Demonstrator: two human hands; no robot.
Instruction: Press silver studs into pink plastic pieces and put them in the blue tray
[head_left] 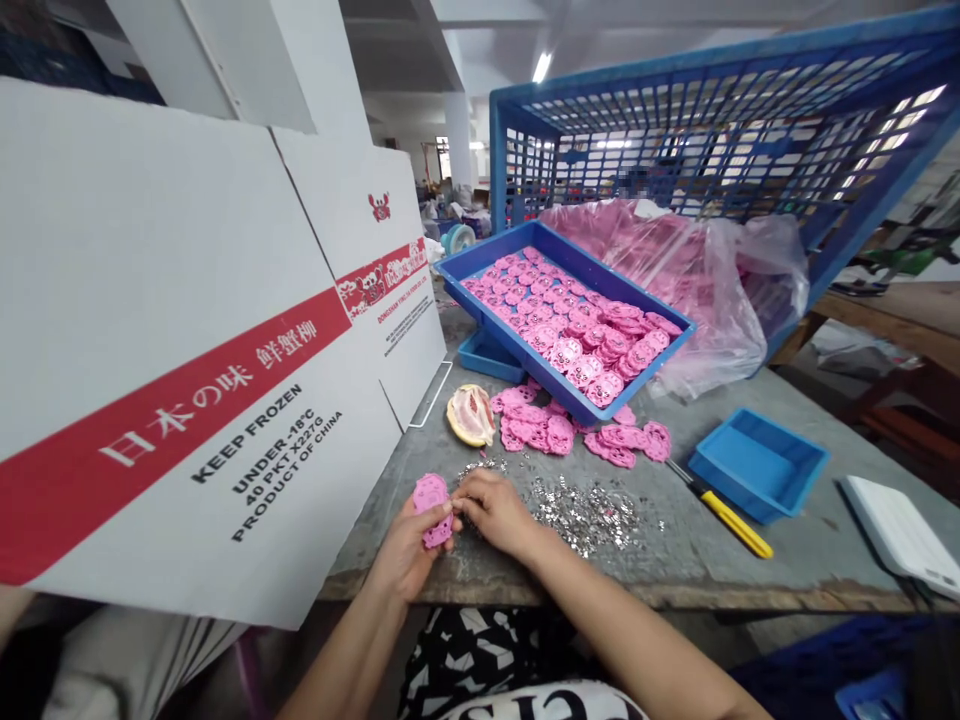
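Observation:
My left hand [409,555] grips a pink openwork plastic piece [430,494] above the front part of the table, its thumb across the lower half. My right hand [496,512] is pinched at the right edge of that piece; whatever is between its fingertips is too small to make out. Small silvery metal parts [589,515] lie scattered on the table to the right of my right hand, some just behind it. Beyond the hands, more pink plastic pieces [536,425] lie in a loose heap, beside a cut-open pomelo [471,415].
A blue tray [495,325] of pink pieces rests tilted over a smaller blue tray [480,357]. Behind stands a tipped blue crate [517,100] with a plastic bag [720,290]. A white carton [180,240] walls the left. Rightward are a yellow-handled screwdriver [739,522], a blue bin [757,465] and a white device [900,535].

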